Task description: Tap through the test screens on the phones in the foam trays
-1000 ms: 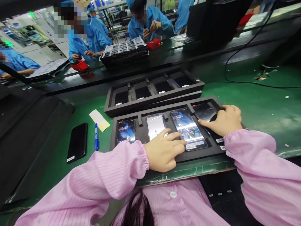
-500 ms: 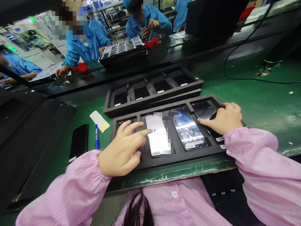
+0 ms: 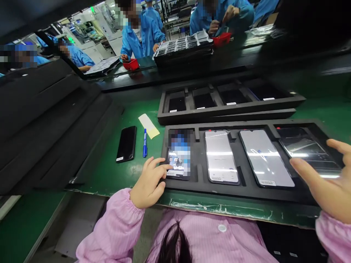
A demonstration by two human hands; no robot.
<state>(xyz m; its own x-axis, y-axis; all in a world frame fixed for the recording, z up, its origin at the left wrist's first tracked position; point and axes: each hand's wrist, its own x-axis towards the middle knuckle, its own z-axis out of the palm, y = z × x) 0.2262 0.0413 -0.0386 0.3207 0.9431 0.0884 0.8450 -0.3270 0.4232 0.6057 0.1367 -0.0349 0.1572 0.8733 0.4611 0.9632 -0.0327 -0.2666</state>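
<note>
A black foam tray point(image 3: 200, 188) lies before me with a smartphone in each compartment. My left hand point(image 3: 150, 182) is open at its left end, index finger at the lit screen of the leftmost smartphone point(image 3: 178, 160). Beside that, a second smartphone point(image 3: 221, 157) and a third smartphone point(image 3: 265, 157) show mostly white screens. My right hand point(image 3: 326, 179) is spread, thumb and fingers apart, over the right end of the tray. Under it lies the fourth smartphone point(image 3: 307, 146), its screen dark with glossy reflections; whether the hand touches it I cannot tell.
Behind stands another foam tray point(image 3: 189, 116) with dark phones. To the left on the green table lie a black phone point(image 3: 126, 144), a blue marker point(image 3: 144, 143) and a paper slip point(image 3: 149, 126). Stacked black trays point(image 3: 49, 128) fill the far left. Co-workers in blue sit across.
The view has swung left. My left hand has gone from the second smartphone to the leftmost one. The third smartphone's screen has turned from a colourful picture to white. My right hand has opened wider.
</note>
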